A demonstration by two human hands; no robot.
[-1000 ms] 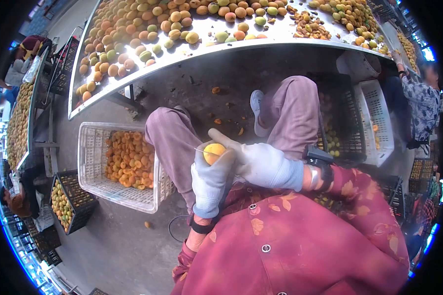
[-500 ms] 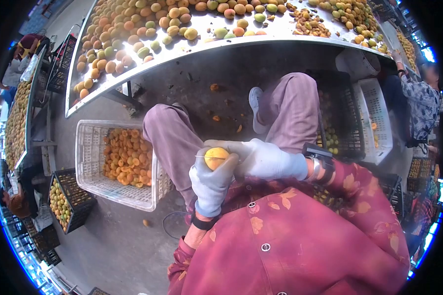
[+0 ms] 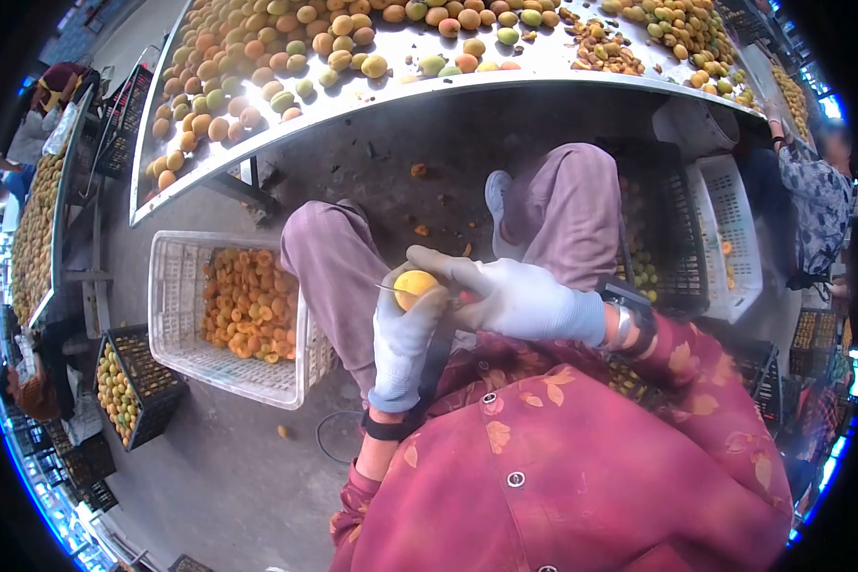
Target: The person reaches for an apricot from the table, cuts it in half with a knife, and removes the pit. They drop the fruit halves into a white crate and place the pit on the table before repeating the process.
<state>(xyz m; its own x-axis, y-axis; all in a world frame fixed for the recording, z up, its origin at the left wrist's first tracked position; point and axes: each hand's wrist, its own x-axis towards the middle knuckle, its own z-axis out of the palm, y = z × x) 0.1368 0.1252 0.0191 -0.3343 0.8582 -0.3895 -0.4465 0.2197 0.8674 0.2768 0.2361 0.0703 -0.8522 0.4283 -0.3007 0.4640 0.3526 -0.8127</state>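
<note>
A yellow apricot [image 3: 414, 289] is held in the gloved fingers of my left hand [image 3: 402, 345], above my lap. A thin blade or wire sticks out at the fruit's left side. My right hand [image 3: 515, 300], also gloved, is just right of the fruit, with its fingers curled and one finger reaching over toward the fruit's top. Something red shows at its palm side, too small to make out. Left of my knee stands a white crate [image 3: 305, 367] with orange apricot halves [image 3: 248, 310] in it.
A metal table [image 3: 353, 101] with whole apricots [image 3: 338, 43] spans the front. Black crates [image 3: 157, 381] stand at the left, another black crate [image 3: 672, 234] and a white crate [image 3: 729, 238] at the right. A person [image 3: 815, 200] is at the far right; fruit scraps lie on the floor.
My right hand has shifted slightly right, apart from the fruit, and its fingers have loosened. The apricot has turned in my left hand, and the thin blade or wire now slants.
</note>
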